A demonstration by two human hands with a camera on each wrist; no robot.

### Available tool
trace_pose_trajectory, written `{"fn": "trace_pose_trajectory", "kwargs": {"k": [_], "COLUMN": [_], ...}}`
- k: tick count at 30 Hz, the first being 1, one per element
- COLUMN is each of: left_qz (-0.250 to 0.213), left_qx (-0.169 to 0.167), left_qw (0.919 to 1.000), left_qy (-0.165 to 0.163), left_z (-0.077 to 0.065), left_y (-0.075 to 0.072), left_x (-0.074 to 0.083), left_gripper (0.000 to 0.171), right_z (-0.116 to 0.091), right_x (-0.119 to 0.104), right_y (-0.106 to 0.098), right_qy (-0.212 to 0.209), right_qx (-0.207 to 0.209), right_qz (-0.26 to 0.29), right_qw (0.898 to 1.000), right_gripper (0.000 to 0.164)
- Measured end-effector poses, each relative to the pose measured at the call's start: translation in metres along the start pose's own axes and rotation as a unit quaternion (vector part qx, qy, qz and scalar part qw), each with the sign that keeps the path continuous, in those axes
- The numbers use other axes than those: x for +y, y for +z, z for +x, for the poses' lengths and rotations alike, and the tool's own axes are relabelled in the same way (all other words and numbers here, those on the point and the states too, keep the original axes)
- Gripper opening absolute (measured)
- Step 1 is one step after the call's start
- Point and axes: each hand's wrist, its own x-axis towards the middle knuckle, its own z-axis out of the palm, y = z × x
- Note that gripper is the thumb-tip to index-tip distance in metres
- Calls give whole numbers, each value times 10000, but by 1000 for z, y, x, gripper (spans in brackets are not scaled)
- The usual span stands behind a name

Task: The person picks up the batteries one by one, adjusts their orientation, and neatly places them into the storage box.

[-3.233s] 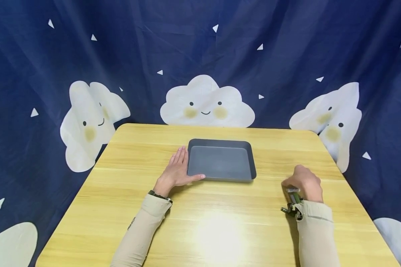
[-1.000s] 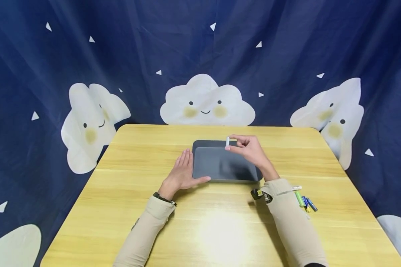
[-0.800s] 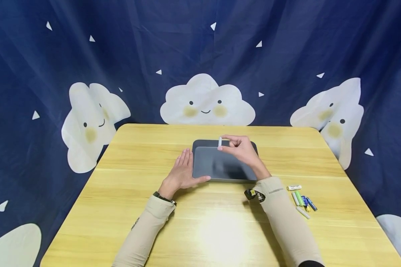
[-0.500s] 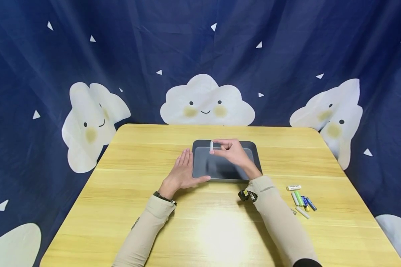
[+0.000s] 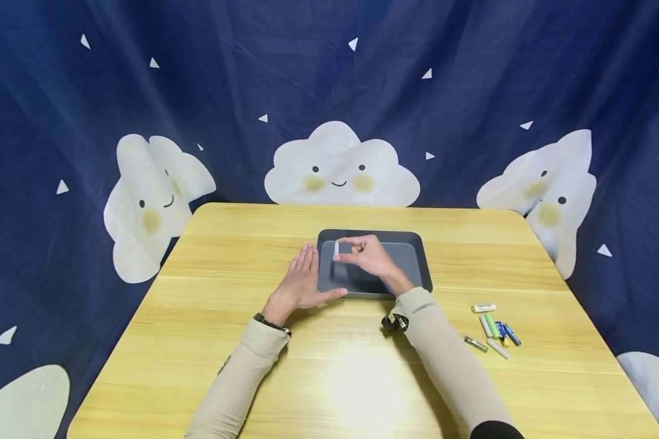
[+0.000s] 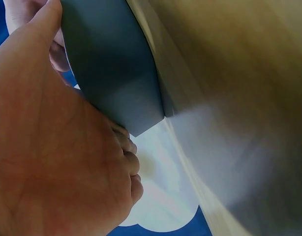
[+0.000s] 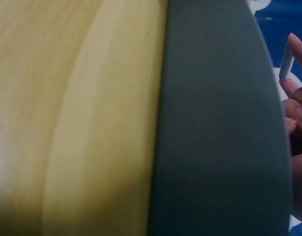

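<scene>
My right hand point(image 5: 370, 256) pinches a slim white battery point(image 5: 337, 249) between thumb and forefinger, holding it upright over the left part of a dark grey tray point(image 5: 409, 259). The same battery point(image 7: 286, 63) shows at the edge of the right wrist view, beyond the tray's wall point(image 7: 220, 118). At the tray's left front corner lies my left hand point(image 5: 299, 280), its fingers straight along the left side and its thumb at the front edge. In the left wrist view, that hand's palm point(image 6: 67, 162) is beside the tray's outer wall point(image 6: 111, 64).
Several loose batteries lie on the wooden table point(image 5: 225, 244) to the right: a white one point(image 5: 483, 308), a green one point(image 5: 491, 326), a blue one point(image 5: 512, 335) and a dark one point(image 5: 475, 344) among them. A blue curtain point(image 5: 329, 73) with clouds hangs behind the table.
From the right side of the table, my right hand has come over the tray with the white battery, then moved left and lower. My left hand stays at the tray, which sits slightly further right.
</scene>
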Motion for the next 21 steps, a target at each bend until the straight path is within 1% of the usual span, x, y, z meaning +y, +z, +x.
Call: {"fn": "trace_pose_trajectory", "kwargs": {"k": [6,11,17,21], "left_qz": [18,57,45,47], "left_qx": [76,62,17,104], "left_qw": [9999,9999,9999,9999], "left_qy": [91,110,96,129], "left_z": [-1,1,1,0], "left_y": [-2,-1,1,2], "left_x": [-1,-2,-4,-3], "left_gripper": [127,128,128,127], "right_z": [5,10,13,15], "right_x": [3,4,9,13], "right_y": [9,14,21,26], "right_qy": [186,280,435,434], "right_qx": [10,-211,-362,-494], "right_qz": [20,-35,-349,-558], "right_qw": [9998,9994,9978,9963], "right_gripper": [50,50,47,45]}}
